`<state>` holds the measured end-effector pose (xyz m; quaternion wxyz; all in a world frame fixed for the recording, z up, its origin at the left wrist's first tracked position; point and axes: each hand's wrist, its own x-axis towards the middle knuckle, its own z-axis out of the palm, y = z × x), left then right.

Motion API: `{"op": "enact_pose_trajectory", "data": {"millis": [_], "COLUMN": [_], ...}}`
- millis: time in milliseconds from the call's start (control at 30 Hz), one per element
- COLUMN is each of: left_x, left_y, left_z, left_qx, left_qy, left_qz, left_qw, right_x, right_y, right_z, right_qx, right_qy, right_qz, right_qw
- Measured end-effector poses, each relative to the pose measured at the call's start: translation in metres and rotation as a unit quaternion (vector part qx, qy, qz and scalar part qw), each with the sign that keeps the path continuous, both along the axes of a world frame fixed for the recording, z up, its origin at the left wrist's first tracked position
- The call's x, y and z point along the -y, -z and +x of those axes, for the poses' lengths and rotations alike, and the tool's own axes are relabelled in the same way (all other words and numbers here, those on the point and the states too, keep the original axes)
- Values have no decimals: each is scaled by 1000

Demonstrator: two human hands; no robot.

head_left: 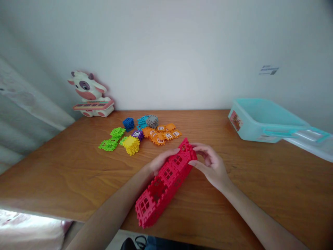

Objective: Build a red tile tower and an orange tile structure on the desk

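Both my hands hold a long red structure of interlocking plastic building panels (168,173), several of them with window cut-outs. It slants from the table's front edge up to the right, and one gap shows in its upper face. My left hand (161,161) grips its left side near the far end, thumb on top, with the other fingers hidden behind it. At the far end, my right hand (209,165) pinches the right edge between thumb and fingers, where a panel with a pointed corner sits.
Beyond the hands lie orange window panels (161,133), a yellow stack (131,145), green panels (111,139), and blue (128,124), purple (137,134) and grey (152,121) stacks. A cow toy keyboard (92,95) stands back left; a turquoise bin (249,130) stands right.
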<state>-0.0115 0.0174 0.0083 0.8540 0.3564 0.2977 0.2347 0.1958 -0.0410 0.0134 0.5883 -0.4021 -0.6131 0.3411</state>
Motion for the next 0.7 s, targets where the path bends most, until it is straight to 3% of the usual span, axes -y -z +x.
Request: {"op": "enact_pose_trajectory", "data": {"millis": [100,300,700], "left_x": [2,6,4], "left_y": [0,-2,5], "left_z": [1,10,8], "left_qx": [-11,-7,6], "left_qy": [14,-19,-30], "left_qz": [-12,80,-20], "left_qw": [1000,997,999], "right_x": [0,-1,0], "right_y": [1,5,4], "right_z": [2,5,10], "right_qx": [3,33,142], "right_qy": [1,12,-8], "right_qz": [16,2,70], "right_qw": [1000,999,987]}}
